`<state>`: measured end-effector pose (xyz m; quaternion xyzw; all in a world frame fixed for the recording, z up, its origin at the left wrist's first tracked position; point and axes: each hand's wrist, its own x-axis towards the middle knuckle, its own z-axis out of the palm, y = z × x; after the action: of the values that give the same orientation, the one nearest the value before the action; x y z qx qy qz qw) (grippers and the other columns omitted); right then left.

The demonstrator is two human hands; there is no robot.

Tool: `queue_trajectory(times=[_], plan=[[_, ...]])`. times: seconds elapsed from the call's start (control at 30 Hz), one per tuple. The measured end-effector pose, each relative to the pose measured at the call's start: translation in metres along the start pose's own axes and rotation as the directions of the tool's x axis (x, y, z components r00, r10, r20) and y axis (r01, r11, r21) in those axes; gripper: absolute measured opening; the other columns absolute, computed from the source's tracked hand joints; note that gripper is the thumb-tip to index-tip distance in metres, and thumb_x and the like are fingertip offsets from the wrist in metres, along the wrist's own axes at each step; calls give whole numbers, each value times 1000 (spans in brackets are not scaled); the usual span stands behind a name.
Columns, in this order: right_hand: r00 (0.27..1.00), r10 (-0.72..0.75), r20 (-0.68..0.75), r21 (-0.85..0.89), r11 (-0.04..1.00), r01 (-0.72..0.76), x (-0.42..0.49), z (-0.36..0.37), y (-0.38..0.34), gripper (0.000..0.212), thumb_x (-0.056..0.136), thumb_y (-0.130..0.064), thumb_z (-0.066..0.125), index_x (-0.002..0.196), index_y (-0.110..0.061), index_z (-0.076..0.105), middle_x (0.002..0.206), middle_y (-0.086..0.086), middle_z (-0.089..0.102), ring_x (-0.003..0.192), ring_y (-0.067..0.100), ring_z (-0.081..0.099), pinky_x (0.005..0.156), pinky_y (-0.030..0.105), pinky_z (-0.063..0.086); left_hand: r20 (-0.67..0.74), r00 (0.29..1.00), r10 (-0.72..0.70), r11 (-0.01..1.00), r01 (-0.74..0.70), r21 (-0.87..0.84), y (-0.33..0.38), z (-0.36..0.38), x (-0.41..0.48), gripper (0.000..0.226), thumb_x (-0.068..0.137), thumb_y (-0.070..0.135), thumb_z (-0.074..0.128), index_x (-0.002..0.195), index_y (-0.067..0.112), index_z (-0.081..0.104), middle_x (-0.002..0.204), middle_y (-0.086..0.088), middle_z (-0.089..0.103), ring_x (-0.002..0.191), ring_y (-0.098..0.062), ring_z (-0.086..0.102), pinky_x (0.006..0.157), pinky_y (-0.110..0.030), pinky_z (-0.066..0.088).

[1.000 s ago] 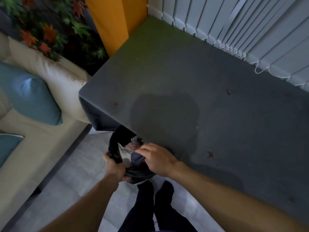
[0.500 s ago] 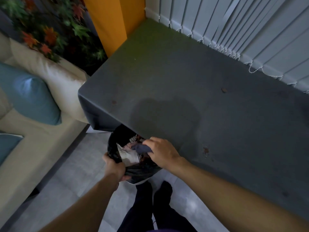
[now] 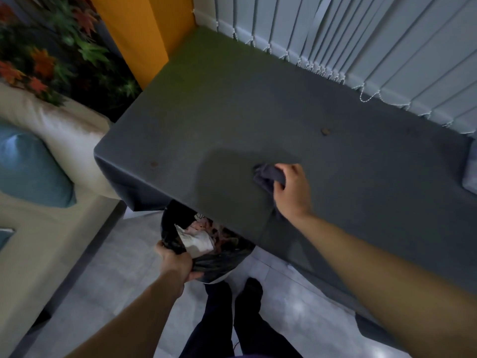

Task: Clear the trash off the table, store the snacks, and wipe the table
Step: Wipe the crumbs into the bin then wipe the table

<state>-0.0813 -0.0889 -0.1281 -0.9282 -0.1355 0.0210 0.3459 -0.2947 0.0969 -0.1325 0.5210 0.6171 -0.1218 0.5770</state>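
Right grip [image 3: 291, 192]: clenched on a dark cloth [image 3: 268, 177], at the counter [image 3: 232, 112] close to its near edge. Left grip [image 3: 175, 262]: grasping the rim of a black bag [image 3: 222, 262] held below that edge, crumpled paper [image 3: 198, 241] inside. Two crumbs [image 3: 325, 131] on the counter: one beyond and right of the cloth, one by the left corner.

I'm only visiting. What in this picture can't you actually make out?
All in the head view:
- Trash bag: the table edge hides its far side, and its contents are a blurred jumble.
- Brown speck on the table: too small to tell crumb from stain.
- Pale object: cut off by the right frame edge.
- Cloth: partly covered by the right hand gripping it.
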Motion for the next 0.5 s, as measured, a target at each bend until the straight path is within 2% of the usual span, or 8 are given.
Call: queue_trajectory(times=[0.07,0.17,0.3,0.43,0.5], plan=[[986,127,-112,-7,992,-129,15,-9,15,27,86,-2,58,112,-6,64,112,16,57,103,34,58,89,31,40,0,1000,1,1000,-1,-2,3,2,4,57,95,-7,42,135,29,23,127,-8,41,96,-42,63,59,-48,62],[921,293,-256,46,956,-291,37,-25,37,26,88,-3,54,113,-2,61,114,21,56,107,36,55,92,32,38,6,1000,0,1000,0,9,6,4,9,57,96,-7,42,137,28,23,128,-8,41,95,-42,63,61,-50,62],[758,465,-456,192,884,-427,67,-43,60,32,86,3,48,117,5,54,121,26,49,113,39,50,98,31,34,18,1000,11,1000,-11,11,12,7,14,57,95,-9,43,134,28,23,125,-8,41,86,-37,64,58,-50,62],[658,572,-489,311,819,-482,101,-55,72,37,84,6,45,121,7,52,127,27,44,118,37,49,102,25,31,22,1000,18,1000,-18,8,15,7,20,60,93,-13,42,133,28,23,124,-10,42,89,-41,64,52,-52,60],[645,607,-464,342,794,-502,119,-59,73,38,87,5,45,124,5,52,130,24,43,119,34,50,103,22,31,29,999,16,1000,-16,11,15,7,22,59,92,-14,38,124,33,24,128,-12,42,97,-45,63,55,-55,60]])
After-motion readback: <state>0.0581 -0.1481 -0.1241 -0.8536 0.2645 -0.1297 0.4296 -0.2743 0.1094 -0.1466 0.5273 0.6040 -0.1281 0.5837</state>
